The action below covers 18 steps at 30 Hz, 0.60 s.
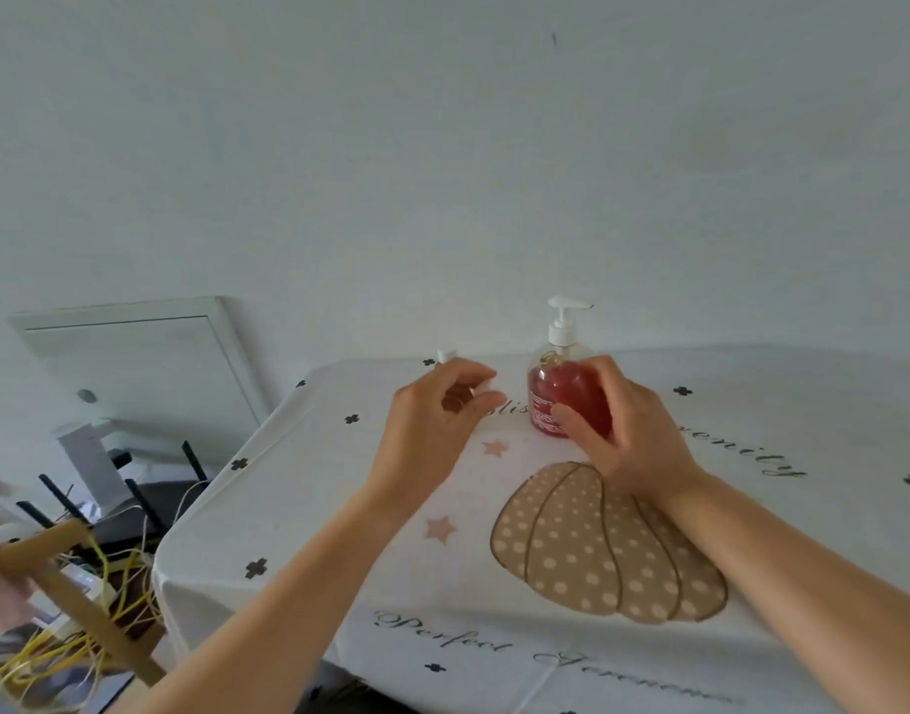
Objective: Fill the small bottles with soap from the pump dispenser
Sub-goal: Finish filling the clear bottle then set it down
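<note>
Right hand [633, 435] grips the pump dispenser [550, 404] round its body: thumb on the near face, fingers [604, 373] wrapped over the shoulder

Dispenser stands upright on the tabletop [829, 399], near the far edge, close to the wall [442, 172]. Clear body, mostly full of red soap [571, 383]. White pump head on top, nozzle pointing right

Left hand [432, 425] sits just left of the dispenser, not touching it. Its fingers [473, 376] are curled, with thumb and index tips close together. The white cap of a small bottle [446, 356] pokes out above the knuckles. The rest of the bottle is hidden behind the hand, so I cannot tell whether the hand grips it or it just stands behind. Looks held, but low confidence

Only one small bottle is visible

White cloth [298, 507] covers the tabletop, with small dark cross marks, two pink stars and script lettering. A beige dotted pumpkin print [597, 548] sits near centre, and the right wrist overlaps its top edge

Off the tabletop to the left: a white panel [133, 363] against the wall, black antenna-like prongs [56, 497], a tangle of yellow cables [118, 579] and a wooden frame [66, 574] at the lower left
</note>
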{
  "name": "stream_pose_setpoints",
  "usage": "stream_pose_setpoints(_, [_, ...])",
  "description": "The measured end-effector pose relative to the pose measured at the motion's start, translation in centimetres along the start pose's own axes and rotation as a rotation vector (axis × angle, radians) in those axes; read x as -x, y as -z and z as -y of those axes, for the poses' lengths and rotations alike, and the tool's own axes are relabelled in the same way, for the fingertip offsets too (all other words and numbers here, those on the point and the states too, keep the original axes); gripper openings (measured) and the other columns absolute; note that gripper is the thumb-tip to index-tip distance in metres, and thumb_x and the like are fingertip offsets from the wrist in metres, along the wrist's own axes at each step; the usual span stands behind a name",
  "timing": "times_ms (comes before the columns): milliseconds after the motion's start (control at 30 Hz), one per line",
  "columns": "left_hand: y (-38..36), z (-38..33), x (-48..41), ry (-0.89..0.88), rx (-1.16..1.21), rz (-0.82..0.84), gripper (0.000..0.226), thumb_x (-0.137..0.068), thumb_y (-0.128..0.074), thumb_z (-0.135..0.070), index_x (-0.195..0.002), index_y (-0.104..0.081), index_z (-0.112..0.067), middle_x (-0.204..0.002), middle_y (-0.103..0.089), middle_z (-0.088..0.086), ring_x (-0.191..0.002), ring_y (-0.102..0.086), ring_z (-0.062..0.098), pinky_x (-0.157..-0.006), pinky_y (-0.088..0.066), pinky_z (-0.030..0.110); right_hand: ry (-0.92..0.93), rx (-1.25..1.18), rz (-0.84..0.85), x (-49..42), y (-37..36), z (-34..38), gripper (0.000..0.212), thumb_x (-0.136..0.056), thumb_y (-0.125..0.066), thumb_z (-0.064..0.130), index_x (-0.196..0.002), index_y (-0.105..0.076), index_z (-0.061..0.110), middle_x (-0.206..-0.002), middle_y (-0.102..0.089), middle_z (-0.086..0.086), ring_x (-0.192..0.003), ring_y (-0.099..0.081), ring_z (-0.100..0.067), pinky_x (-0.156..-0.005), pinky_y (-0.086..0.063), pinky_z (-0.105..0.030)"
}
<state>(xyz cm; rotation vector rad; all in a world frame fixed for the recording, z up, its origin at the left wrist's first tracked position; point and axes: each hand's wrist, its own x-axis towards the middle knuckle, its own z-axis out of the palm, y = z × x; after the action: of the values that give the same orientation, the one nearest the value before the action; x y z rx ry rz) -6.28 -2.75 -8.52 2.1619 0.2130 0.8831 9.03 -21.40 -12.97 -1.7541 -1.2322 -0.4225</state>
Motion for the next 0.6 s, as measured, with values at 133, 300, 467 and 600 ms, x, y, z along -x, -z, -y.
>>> stream_pose_setpoints(133, [-2.2, -3.5, -1.1, -0.020, 0.150, -0.026, 0.015, -0.094, -0.081, -0.027, -0.107, -0.074, -0.024, -0.096, -0.077, -0.017, -0.089, -0.073, 0.005, -0.076, -0.057, 0.021, 0.010, 0.075, -0.024, 0.0, 0.0, 0.1, 0.042, -0.100, -0.059, 0.054, -0.125, -0.052, 0.022, -0.086, -0.061, 0.021, -0.069, -0.062, 0.002, -0.062, -0.044, -0.008])
stream_pose_setpoints(300, [-3.7, -4.1, -1.6, -0.010, 0.153, -0.002, 0.011, -0.095, -0.080, -0.028, -0.100, -0.075, -0.020, -0.087, -0.078, -0.010, -0.086, -0.074, 0.005, -0.079, -0.054, 0.016, 0.044, 0.143, -0.021, 0.0, 0.0, -0.1, 0.043, -0.102, -0.057, 0.058, -0.126, -0.052, 0.022, -0.086, -0.060, 0.018, -0.065, -0.060, 0.003, -0.061, -0.042, -0.007])
stream_pose_setpoints(467, [-4.0, -3.8, -1.7, -0.005, 0.189, 0.048, 0.011, -0.103, -0.068, -0.008, -0.112, -0.068, -0.014, -0.108, -0.079, -0.010, -0.102, -0.074, 0.002, -0.088, -0.055, 0.015, 0.032, 0.215, -0.049, -0.2, -0.2, -0.1, 0.050, -0.099, -0.053, 0.063, -0.125, -0.052, 0.020, -0.086, -0.059, 0.016, -0.060, -0.056, -0.003, -0.058, -0.036, -0.008])
stream_pose_setpoints(600, [-4.3, -4.1, -1.5, 0.108, 0.500, 0.056, 0.023, -0.101, -0.071, -0.008, -0.116, -0.054, -0.002, -0.117, -0.080, -0.002, -0.103, -0.078, 0.016, -0.084, -0.059, 0.020, 0.014, 0.179, -0.050, -0.1, -0.1, 0.2, 0.045, -0.099, -0.053, 0.059, -0.123, -0.052, 0.021, -0.077, -0.054, 0.022, -0.058, -0.056, 0.000, -0.057, -0.035, -0.012])
